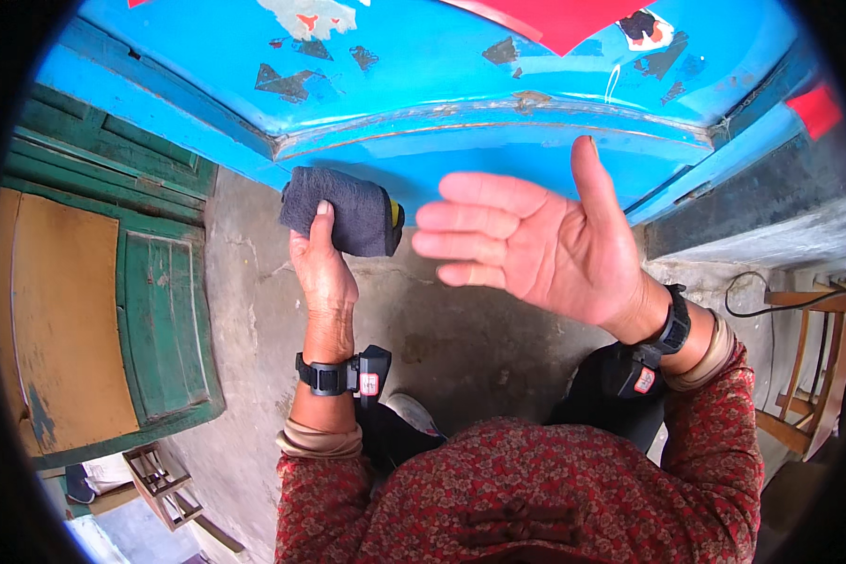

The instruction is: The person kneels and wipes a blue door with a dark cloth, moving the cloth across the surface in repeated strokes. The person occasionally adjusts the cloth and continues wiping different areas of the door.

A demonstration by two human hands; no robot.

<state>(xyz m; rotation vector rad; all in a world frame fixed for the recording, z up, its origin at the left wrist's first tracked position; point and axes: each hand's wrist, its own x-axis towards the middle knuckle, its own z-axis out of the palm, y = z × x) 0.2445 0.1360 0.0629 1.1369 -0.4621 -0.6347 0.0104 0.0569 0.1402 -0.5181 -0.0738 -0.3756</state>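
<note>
In my left hand (pixel 323 264) is a folded dark grey cloth (pixel 342 208), with a bit of yellow edging at its right end. The thumb lies over the cloth's near face; the other fingers are hidden behind it. My right hand (pixel 536 236) is raised with the palm turned up towards me, fingers extended and thumb apart, holding nothing. Beyond both hands stands a blue painted door (pixel 423 81) with a worn ledge across it. Scraps of dark and white paper cling to its surface. Whether the cloth touches the door I cannot tell.
Red paper (pixel 550 17) hangs on the upper door. On the left are green wooden doors (pixel 166 317) with a tan panel (pixel 70 317). A small wooden stool (pixel 161 486) is at lower left, a wooden chair (pixel 811 374) at right. Below lies a concrete floor (pixel 458 338).
</note>
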